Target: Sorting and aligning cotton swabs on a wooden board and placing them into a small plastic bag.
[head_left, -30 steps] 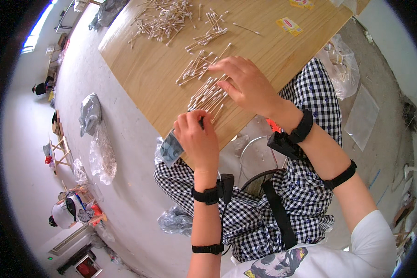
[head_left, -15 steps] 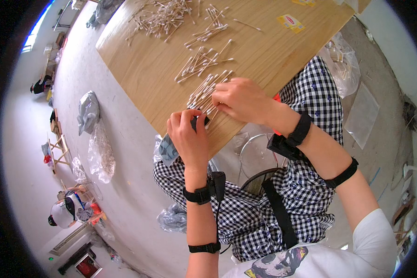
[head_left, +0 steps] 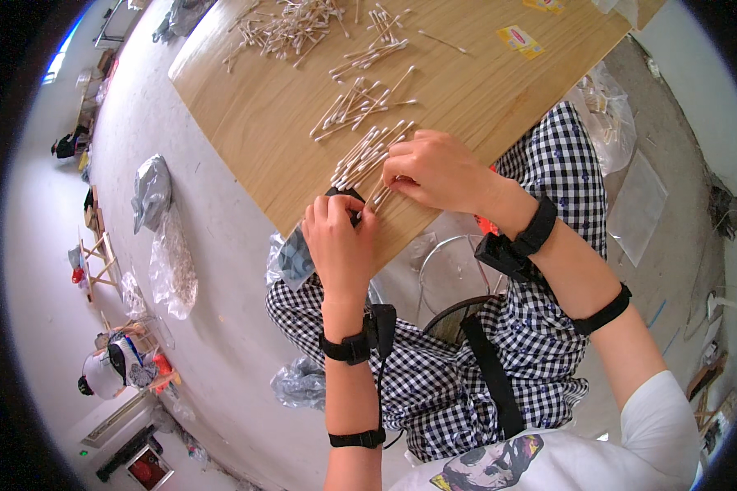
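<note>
A loose bundle of cotton swabs (head_left: pixel 360 158) lies on the wooden table (head_left: pixel 250 155) near its front corner. At its lower end my left hand (head_left: pixel 338 245) is closed, thumb and forefinger pinching around the tips of a few swabs. Partly under those fingers sits a small black object (head_left: pixel 348 196) whose kind I cannot make out. My right hand (head_left: pixel 440 170) comes in from the right with fingers curled down on the swabs' other side; its fingertips are partly hidden. Just beyond the bundle is another small group of swabs (head_left: pixel 360 106).
Farther back are another small group (head_left: pixel 373 57) and a big heap of swabs (head_left: pixel 291 29). A yellow-and-white packet (head_left: pixel 518 39) lies at the far right. Clear plastic bags (head_left: pixel 606 114) hang beside the table. A person (head_left: pixel 110 370) sits far off at the left.
My right hand has shifted slightly right and up. My left hand's thumb has come in closer to its forefinger, around the swab tips.
</note>
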